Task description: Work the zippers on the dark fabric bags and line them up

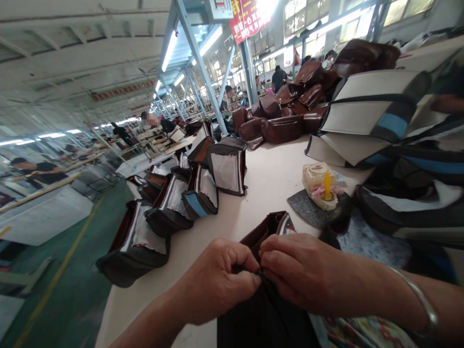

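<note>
A dark bag piece (264,319) with a brown inner side lies at the table's near edge, under both hands. My left hand (226,280) pinches its upper edge between thumb and forefinger. Right beside it, my right hand (297,270) grips the same edge, fingers pressed together, a bangle on the wrist. The fingertips of the two hands nearly meet, and they hide the exact spot they hold. Past the hands, the bag's brown opening (268,224) and a pale striped side show.
Several unfinished bags (170,208) stand along the table's (270,179) left side. Brown leather bags (286,125) are heaped at the back. Grey-and-blue panels (369,106) pile up at right. A yellow-nozzled bottle (327,186) stands in a crumpled wrapper on a dark slab (308,208). Other people work farther off.
</note>
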The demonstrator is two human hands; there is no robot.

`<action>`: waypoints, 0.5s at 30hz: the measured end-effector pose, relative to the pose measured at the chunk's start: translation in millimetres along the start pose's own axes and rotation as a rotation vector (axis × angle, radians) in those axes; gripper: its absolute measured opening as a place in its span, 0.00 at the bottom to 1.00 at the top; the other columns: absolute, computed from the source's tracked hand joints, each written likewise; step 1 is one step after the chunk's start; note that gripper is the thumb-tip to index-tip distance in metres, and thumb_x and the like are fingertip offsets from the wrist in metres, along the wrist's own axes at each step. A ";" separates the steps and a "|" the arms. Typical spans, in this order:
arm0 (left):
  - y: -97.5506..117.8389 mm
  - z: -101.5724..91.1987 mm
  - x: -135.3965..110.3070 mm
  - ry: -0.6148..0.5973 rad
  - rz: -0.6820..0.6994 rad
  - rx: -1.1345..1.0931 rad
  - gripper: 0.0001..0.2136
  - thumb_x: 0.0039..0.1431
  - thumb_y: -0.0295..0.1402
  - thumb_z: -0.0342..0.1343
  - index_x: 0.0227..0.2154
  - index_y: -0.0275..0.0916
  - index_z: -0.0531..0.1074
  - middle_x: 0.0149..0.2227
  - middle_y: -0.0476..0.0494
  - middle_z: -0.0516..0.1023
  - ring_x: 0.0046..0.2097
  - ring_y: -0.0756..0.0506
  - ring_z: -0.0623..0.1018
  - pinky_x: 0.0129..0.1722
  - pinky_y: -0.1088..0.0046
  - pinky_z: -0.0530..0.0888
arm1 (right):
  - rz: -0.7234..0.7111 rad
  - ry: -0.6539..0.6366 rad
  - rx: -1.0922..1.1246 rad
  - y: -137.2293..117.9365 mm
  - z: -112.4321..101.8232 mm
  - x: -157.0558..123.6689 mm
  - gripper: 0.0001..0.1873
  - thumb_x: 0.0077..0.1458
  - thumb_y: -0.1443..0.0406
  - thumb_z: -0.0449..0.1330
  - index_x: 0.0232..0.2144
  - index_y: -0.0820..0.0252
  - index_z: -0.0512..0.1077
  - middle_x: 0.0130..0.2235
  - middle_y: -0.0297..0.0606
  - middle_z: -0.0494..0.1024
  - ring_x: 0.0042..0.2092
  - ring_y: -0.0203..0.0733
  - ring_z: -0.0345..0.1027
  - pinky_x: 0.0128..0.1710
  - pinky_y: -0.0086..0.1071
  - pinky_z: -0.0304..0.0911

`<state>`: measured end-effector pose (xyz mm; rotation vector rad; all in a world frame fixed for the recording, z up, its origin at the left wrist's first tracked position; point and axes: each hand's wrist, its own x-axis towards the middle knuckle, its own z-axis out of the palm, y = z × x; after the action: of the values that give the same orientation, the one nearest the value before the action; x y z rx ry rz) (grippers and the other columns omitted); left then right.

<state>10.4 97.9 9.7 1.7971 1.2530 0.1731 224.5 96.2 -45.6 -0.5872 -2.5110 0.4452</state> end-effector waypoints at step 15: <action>-1.4 1.2 1.0 -0.042 0.031 -0.035 0.07 0.52 0.31 0.55 0.27 0.33 0.75 0.23 0.52 0.66 0.26 0.52 0.63 0.25 0.75 0.59 | 0.251 -0.007 1.045 26.0 20.4 2.9 0.17 0.66 0.53 0.53 0.35 0.62 0.67 0.34 0.34 0.65 0.35 0.37 0.56 0.34 0.30 0.56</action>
<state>10.5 98.1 7.7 1.7819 1.1856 0.1733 219.2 115.9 -71.8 -0.4420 -1.8229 1.6763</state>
